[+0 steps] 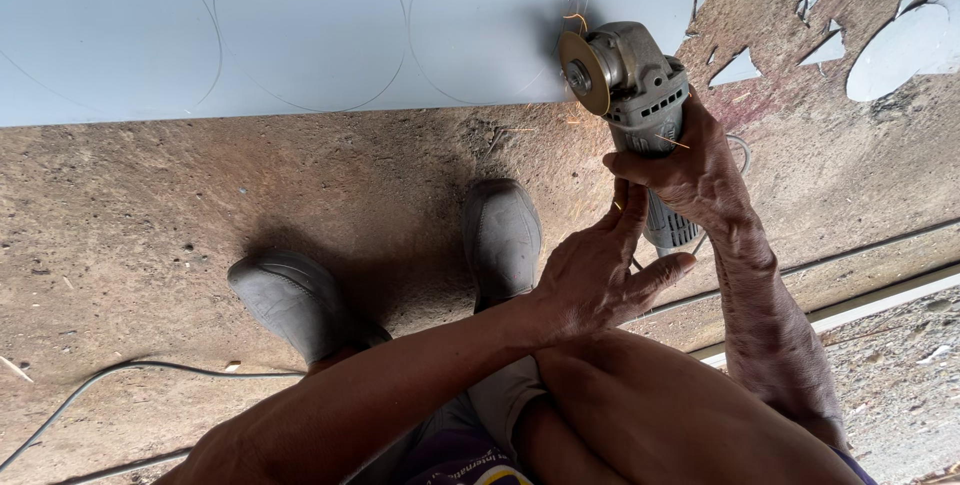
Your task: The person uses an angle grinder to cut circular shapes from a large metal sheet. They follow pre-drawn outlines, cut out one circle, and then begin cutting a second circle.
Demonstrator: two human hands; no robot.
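Rough brown concrete floor (200, 185) in daylight, grey cable (120, 373) across it.

One angle grinder, two hands, two shoes over one metal sheet.

One grey angle grinder (640, 95) carried one cutting disc (583, 72); two hands, the right hand (690, 160) and the left hand (595, 270), were on it. Two grey shoes (500, 235) stood on the concrete floor (150, 215). One pale blue metal sheet (100, 35) bore three fully visible scribed circles (310, 20). One cable (110, 375) lay nearby.
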